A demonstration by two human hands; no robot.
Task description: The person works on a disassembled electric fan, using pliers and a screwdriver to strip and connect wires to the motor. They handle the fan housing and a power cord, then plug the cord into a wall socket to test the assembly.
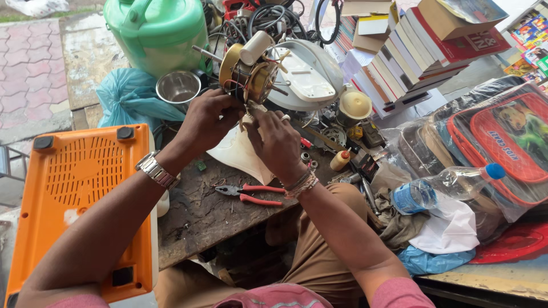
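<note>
The fan motor [249, 77] sat just above my hands. My left hand [205, 122] was curled around its side, and my right hand [275, 137] pinched a small part under it. It looked heavy and hard, with thin wires, so gripping the metal body seemed best.

Your left hand [206, 121] and right hand [275, 142] meet under the fan motor [248, 73], hemmed in beyond by the steel bowl [178, 86], green container [157, 31] and white housing [305, 74]. Right of your right hand, small parts [337, 137] crowd the bench. Nearer you, bare wood [194, 211] lies open around the red-handled pliers [251, 194]; the orange casing [80, 194] blocks your left.
</note>
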